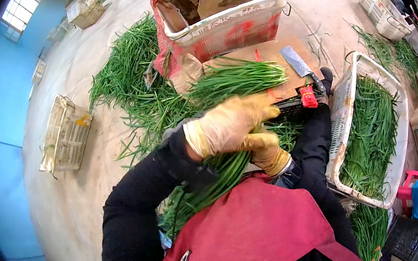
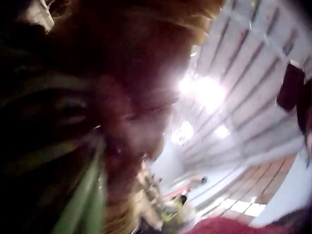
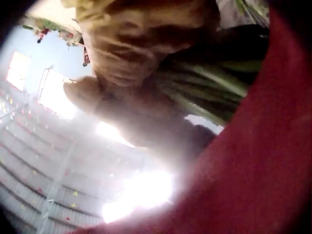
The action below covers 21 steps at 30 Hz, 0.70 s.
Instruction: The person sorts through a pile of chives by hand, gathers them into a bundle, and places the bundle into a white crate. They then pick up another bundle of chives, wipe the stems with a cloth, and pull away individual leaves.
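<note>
In the head view my left hand (image 1: 228,125), in a yellowish glove, lies over the upper end of a bunch of long green stalks (image 1: 226,177) on my lap, its fingers reaching to the right. Just below and right of it, my gloved right hand (image 1: 269,153) has its fingers curled at the same bunch. The right wrist view shows stalks (image 3: 209,80) coming out from the glove (image 3: 126,48). Stalks (image 2: 85,204) also pass close by the dark, blurred glove (image 2: 141,53) in the left wrist view; its palm side is hard to make out.
Ahead, a pile of greens (image 1: 242,77) and a knife (image 1: 299,65) lie on a board (image 1: 277,55), beside red ties (image 1: 308,96). Beyond stands a white crate (image 1: 227,30). At the right is a crate (image 1: 339,132) of greens; loose greens (image 1: 127,67) cover the floor at the left.
</note>
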Available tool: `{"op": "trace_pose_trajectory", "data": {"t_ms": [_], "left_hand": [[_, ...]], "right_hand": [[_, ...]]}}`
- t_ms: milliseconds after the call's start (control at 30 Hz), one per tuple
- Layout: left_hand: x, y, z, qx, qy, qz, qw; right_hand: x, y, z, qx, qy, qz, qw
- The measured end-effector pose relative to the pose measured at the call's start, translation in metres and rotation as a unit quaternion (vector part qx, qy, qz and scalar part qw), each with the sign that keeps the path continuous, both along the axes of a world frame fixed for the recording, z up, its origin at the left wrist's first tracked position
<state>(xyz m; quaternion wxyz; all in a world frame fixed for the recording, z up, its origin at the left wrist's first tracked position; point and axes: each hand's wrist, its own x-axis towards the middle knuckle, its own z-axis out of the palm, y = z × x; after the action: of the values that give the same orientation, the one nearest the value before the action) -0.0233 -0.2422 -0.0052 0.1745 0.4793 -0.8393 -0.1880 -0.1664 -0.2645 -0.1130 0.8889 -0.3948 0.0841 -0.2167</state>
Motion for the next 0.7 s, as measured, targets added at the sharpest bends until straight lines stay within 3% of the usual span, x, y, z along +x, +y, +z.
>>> {"op": "trace_pose_trajectory", "data": {"t_ms": [100, 200, 233, 300, 333, 400, 467, 533, 567, 600, 700], "left_hand": [[-0.013, 0.015, 0.014, 0.090, -0.063, 0.065, 0.992], [-0.010, 0.012, 0.005, -0.030, 0.127, 0.047, 0.990], [-0.007, 0.014, 0.007, -0.087, 0.100, 0.070, 0.989], [-0.012, 0.034, 0.028, -0.061, 0.117, 0.073, 0.989], [-0.015, 0.044, 0.032, -0.044, 0.105, 0.064, 0.991], [-0.021, 0.066, 0.013, -0.010, 0.078, 0.062, 0.995], [-0.016, 0.085, 0.002, 0.081, 0.079, 0.066, 0.991], [0.003, 0.096, -0.039, 0.063, 0.122, 0.050, 0.989], [0.012, 0.106, -0.048, 0.143, 0.060, 0.114, 0.981], [0.020, 0.118, -0.054, 0.222, -0.003, 0.176, 0.959], [0.039, 0.139, -0.059, 0.106, 0.031, 0.173, 0.979]], "right_hand": [[-0.005, 0.009, 0.003, -0.039, 0.003, -0.054, 0.998], [-0.005, 0.006, 0.013, -0.045, -0.025, -0.079, 0.995], [-0.007, 0.001, 0.025, -0.040, -0.040, -0.087, 0.995], [-0.019, -0.015, 0.047, -0.049, -0.051, -0.172, 0.982], [-0.025, -0.024, 0.059, 0.027, -0.057, -0.199, 0.978], [-0.051, -0.055, 0.070, -0.040, -0.063, -0.227, 0.971], [-0.079, -0.082, 0.069, -0.031, -0.104, -0.275, 0.955], [-0.108, -0.100, 0.069, -0.037, -0.103, -0.346, 0.932], [-0.121, -0.108, 0.072, -0.049, -0.155, -0.319, 0.934], [-0.135, -0.113, 0.074, -0.047, -0.141, -0.350, 0.925], [-0.172, -0.127, 0.082, -0.088, -0.143, -0.398, 0.902]]}}
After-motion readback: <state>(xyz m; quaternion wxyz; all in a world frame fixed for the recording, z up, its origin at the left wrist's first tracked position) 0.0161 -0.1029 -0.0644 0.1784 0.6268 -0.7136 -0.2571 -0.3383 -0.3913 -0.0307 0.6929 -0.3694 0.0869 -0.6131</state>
